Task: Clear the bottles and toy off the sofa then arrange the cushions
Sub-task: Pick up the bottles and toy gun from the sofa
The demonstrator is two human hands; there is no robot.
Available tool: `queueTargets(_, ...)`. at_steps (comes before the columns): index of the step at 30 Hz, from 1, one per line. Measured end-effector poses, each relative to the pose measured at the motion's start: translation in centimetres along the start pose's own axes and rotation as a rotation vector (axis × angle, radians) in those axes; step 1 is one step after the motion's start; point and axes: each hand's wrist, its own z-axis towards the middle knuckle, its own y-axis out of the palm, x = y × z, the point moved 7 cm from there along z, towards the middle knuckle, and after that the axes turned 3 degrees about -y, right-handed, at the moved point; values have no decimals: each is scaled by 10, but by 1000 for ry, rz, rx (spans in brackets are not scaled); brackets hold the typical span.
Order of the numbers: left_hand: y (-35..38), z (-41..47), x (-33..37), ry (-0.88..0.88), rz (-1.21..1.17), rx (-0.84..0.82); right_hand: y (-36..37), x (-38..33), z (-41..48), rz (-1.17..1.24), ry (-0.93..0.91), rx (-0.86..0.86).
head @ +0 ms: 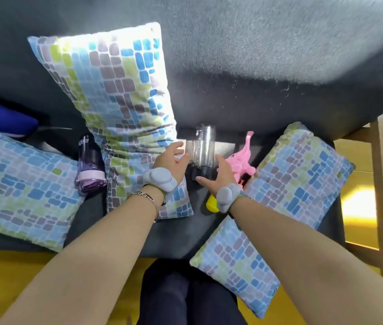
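Observation:
A clear bottle (204,148) with a dark cap lies on the dark grey sofa (244,109) seat, between my two hands. My left hand (172,160) is just left of it, fingers spread, fingertips near its side. My right hand (217,175) is just right of it, fingers straight and open. A pink toy (242,160) lies right of the bottle, partly behind my right hand. A purple bottle (90,167) lies between two patterned cushions. One cushion (120,102) leans on the backrest, another (19,186) lies at left, a third (286,207) at right.
A yellow object (211,204) peeks out under my right wrist. A dark blue cushion (0,116) sits at far left. A wooden frame (380,188) stands right of the sofa on the yellow floor (361,207). My legs (185,299) are at the sofa's front edge.

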Motion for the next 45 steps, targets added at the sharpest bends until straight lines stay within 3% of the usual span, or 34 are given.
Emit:
queueTargets(9, 4, 17, -30, -59, 36, 10, 25, 28, 37, -225, 223, 165)
queueTargets(20, 6, 13, -26, -62, 64, -32, 16, 19, 34, -198, 254, 182)
queueTargets(31, 16, -29, 9, -48, 207, -154, -44, -17, -10, 12, 232, 271)
queueTargets(45, 5, -93, 30, -62, 424, -225, -68, -93, -87, -208, -116, -91)
